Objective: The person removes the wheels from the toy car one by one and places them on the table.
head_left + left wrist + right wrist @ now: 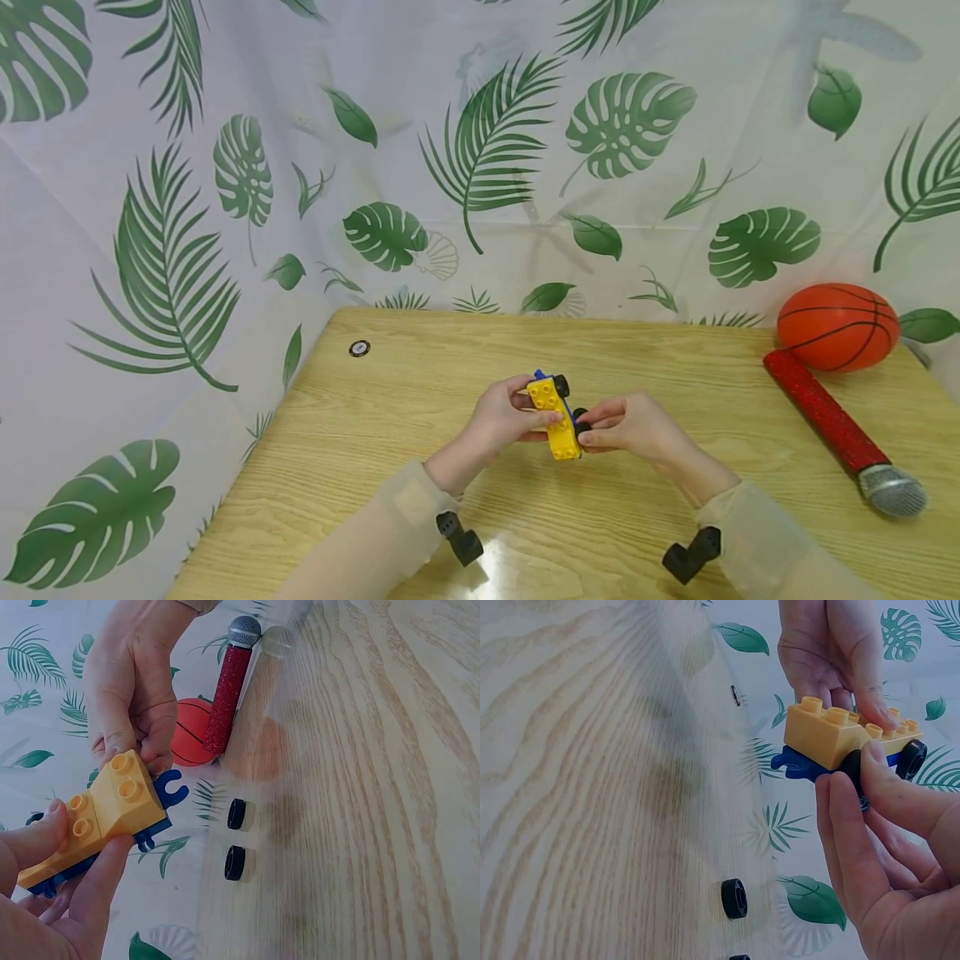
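Note:
A yellow toy brick car with a blue base is held up over the table between both hands. My left hand grips its body, thumb on the studded top and fingers underneath. With thumb and fingertips, my right hand pinches a black wheel on the car's side. A second wheel sits further along that same side. On the opposite side, a bare blue axle end shows in the left wrist view. A blue hook sticks out from one end of the base.
Two loose black wheels, one nearer and one further, stand on the wooden table. A black-and-white disc lies at the back left. At the right are an orange-red basketball and a red glittery microphone. Leaf-print cloth hangs behind.

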{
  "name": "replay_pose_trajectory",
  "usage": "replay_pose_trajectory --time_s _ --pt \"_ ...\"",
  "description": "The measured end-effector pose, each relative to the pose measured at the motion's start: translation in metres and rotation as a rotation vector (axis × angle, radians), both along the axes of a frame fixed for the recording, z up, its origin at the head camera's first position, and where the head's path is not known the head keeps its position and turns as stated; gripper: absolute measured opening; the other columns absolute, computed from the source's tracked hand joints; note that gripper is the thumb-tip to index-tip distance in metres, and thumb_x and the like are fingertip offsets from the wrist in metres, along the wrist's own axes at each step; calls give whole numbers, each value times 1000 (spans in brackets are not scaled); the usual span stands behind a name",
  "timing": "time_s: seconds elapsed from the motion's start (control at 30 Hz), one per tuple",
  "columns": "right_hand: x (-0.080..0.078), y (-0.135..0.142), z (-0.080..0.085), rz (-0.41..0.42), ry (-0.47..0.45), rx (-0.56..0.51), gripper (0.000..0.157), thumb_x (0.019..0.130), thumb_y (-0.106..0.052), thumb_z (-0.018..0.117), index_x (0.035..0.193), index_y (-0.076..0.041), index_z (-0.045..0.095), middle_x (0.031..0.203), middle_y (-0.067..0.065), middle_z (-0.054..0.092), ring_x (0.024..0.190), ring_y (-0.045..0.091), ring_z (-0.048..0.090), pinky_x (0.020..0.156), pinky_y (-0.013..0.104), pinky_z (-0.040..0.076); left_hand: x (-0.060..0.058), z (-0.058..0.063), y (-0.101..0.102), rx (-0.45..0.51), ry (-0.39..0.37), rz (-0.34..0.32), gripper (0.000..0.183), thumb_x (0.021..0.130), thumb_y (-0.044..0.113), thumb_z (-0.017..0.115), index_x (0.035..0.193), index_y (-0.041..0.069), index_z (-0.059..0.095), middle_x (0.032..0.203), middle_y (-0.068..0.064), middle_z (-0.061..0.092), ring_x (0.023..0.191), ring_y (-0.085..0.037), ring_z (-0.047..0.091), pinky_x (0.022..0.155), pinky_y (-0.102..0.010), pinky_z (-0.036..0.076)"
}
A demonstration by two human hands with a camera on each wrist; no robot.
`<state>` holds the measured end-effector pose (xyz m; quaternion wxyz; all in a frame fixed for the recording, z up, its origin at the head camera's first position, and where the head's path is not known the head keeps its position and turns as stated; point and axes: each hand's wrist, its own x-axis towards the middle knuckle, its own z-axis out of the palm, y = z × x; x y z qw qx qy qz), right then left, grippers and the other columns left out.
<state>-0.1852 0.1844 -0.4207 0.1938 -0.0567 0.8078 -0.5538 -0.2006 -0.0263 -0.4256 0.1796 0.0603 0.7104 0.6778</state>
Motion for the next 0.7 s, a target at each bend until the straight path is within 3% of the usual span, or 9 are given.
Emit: replay_pose_trajectory --time_s 0.3,0.5,0.7 --pt "2 -1 -2 -26 8 16 37 88 -6 74 116 15 64 105 25 72 88 24 73 81 43 61 1 0 1 -28 3 8 44 86 3 75 127 7 62 106 -15 70 92 -23 71 80 -46 61" --pt "2 -1 -2 -133 11 51 38 85 -8 78 113 13 64 95 16 73 78 20 73 80 43 62 -2 -7 -6 -78 1 86 54 87 8 75 136 4 54 109 -15 69 94 -23 71 77 -43 62" --pt "-1 9 -2 -159 3 1 41 88 -8 74 120 14 61 94 11 73 81 16 73 83 42 61 -6 -12 -13 -32 -37 89 53 87 7 75 136 5 55 111 -17 69 101 -28 70 81 -48 60"
